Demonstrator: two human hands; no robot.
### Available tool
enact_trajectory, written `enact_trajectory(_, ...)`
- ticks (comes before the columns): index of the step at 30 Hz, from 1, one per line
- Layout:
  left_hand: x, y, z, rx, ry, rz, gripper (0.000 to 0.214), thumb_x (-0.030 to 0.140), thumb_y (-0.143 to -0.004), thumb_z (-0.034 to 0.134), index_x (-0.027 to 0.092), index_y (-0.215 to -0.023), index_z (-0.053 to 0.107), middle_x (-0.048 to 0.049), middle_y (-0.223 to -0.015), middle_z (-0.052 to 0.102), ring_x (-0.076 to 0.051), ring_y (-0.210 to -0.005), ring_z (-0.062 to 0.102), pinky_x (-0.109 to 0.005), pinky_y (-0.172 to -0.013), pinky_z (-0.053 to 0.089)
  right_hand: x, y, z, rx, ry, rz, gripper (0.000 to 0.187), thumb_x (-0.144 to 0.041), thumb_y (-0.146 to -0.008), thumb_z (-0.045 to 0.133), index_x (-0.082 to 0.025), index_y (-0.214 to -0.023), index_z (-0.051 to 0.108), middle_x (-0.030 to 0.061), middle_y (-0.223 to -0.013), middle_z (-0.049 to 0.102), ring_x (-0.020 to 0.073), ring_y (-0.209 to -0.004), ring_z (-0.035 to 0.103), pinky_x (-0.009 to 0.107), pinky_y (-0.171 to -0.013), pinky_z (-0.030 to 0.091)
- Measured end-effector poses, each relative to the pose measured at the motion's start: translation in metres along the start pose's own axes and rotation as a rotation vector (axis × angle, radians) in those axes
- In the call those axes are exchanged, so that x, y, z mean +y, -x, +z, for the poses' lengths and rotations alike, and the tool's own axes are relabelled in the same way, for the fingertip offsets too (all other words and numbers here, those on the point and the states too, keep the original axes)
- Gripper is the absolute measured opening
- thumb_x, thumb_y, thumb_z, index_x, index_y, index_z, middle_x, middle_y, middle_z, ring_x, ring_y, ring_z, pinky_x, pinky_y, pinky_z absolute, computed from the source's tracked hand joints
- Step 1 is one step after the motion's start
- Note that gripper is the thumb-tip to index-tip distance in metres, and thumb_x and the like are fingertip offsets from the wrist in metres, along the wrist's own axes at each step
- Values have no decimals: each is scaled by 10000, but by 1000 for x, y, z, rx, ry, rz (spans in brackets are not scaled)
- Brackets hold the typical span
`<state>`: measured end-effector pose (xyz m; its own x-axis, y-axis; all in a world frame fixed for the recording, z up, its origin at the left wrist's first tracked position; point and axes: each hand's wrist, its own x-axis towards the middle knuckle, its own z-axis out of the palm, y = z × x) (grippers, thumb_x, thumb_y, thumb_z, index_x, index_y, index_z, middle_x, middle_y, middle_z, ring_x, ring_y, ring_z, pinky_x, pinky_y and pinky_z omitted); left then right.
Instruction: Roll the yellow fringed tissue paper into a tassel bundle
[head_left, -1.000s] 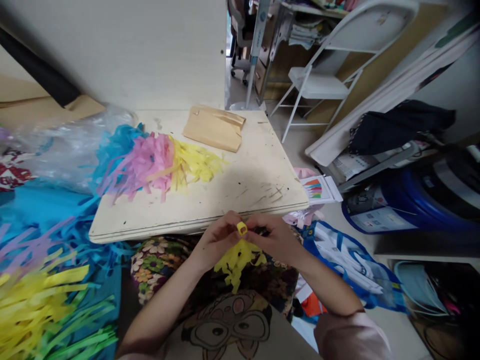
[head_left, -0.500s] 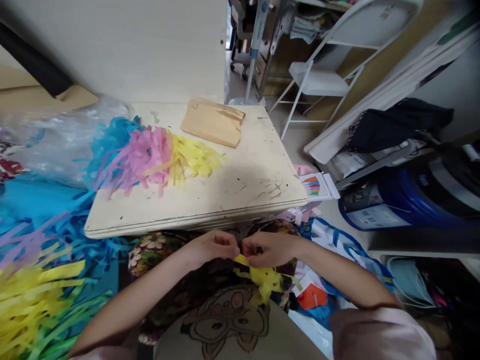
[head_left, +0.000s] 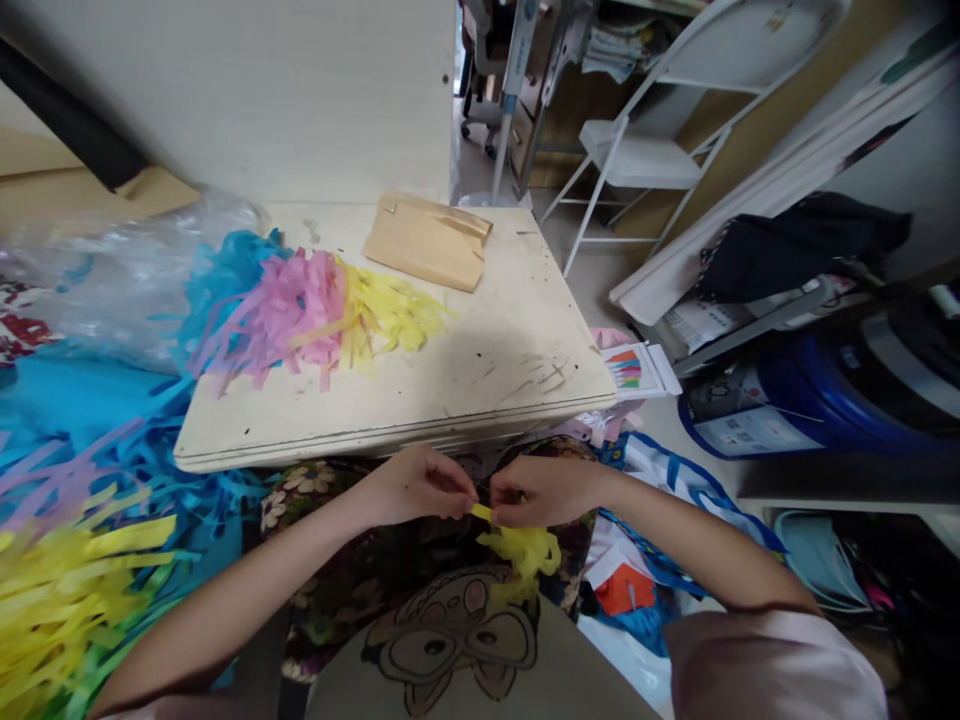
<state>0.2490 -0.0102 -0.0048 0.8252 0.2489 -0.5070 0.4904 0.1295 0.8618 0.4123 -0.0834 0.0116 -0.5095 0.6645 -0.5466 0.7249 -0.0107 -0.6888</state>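
A yellow tissue paper tassel [head_left: 525, 550] hangs below my hands, over my lap at the table's near edge. Its short twisted top stretches between my two hands. My left hand [head_left: 431, 488] pinches one end of that twist between thumb and fingertips. Curled fingers of my right hand [head_left: 544, 490] grip it on the other side, just above the loose strips. On the table [head_left: 420, 390] lie fringed paper tassels: a blue one [head_left: 236, 265], a pink one [head_left: 304, 300] and a yellow one [head_left: 394, 312], partly overlapping.
A brown paper packet [head_left: 427, 240] rests at the table's back. Piled blue, yellow and green paper strips [head_left: 82, 560] fill the left side, beside clear plastic wrap [head_left: 142, 280]. To the right are a printed card [head_left: 634, 370], a blue bucket [head_left: 817, 390] and a white folding chair [head_left: 645, 155].
My left hand has shifted slightly up and its fingers have straightened a little. More of the yellow twist shows between my hands, and the hanging strips have swung.
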Motion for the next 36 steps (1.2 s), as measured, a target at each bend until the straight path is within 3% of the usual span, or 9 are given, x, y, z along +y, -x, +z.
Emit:
enact_trajectory(7,-4,0,1,24,-30,56,115,206,-625,532,177,-730,572,41,-520,563,-84,-503,521,-169,-480,377,1,5,3,85,96,17,186,-258,-729,399,-139,-702,540,-12,-583,526,62,-490,425,170,-439,289)
enact_trajectory(13,-11,9,4,191,-413,437,183,154,-741,383,178,-810,551,-8,-687,583,-100,-616,528,-198,-549,401,-7,2,6,263,188,-3,151,-182,-711,409,-139,-670,547,-11,-557,511,64,-478,402,182,-456,276)
enact_trajectory(15,-15,16,1,376,-581,579,189,144,-744,392,180,-837,553,-23,-742,587,-111,-671,532,-211,-592,409,-12,-2,6,357,184,-7,146,-185,-721,407,-136,-665,533,-6,-562,507,73,-496,409,188,-470,285)
enact_trajectory(17,-20,23,-4,724,-596,645,155,150,-729,436,179,-815,560,-19,-732,589,-110,-681,538,-209,-613,415,-18,-8,6,512,182,-52,134,-192,-728,410,-137,-656,510,4,-590,510,86,-542,426,200,-510,310)
enact_trajectory(19,-26,30,-8,1126,-404,653,141,172,-716,470,180,-829,555,-6,-713,592,-100,-657,544,-200,-605,425,-25,-15,8,694,193,-141,119,-188,-727,416,-140,-643,485,9,-610,508,97,-585,432,218,-564,331)
enact_trajectory(21,-30,35,-5,1283,-161,642,182,199,-701,499,176,-875,547,-3,-717,595,-95,-629,545,-199,-585,436,-32,-23,13,840,218,-232,108,-179,-723,421,-143,-632,466,11,-608,500,107,-608,427,240,-604,339)
enact_trajectory(25,-36,38,18,1046,-38,635,45,188,-642,565,172,-681,582,-1,-652,583,-104,-606,536,-201,-540,434,-43,-36,26,913,305,-361,108,-179,-738,405,-146,-647,454,26,-621,497,131,-638,418,277,-633,347)
enact_trajectory(30,-40,42,30,1054,19,585,85,197,-657,558,179,-574,563,3,-593,558,-110,-594,515,-208,-519,408,-46,-44,41,927,190,-428,38,-135,-718,414,-157,-702,440,64,-759,542,150,-769,453,289,-709,363)
enact_trajectory(36,-49,48,21,1111,75,552,121,200,-668,554,170,-554,525,23,-562,502,-88,-552,465,-198,-514,369,-23,-65,66,772,-243,-193,207,-82,-572,451,-184,-741,391,-31,-645,476,88,-556,434,209,-533,371)
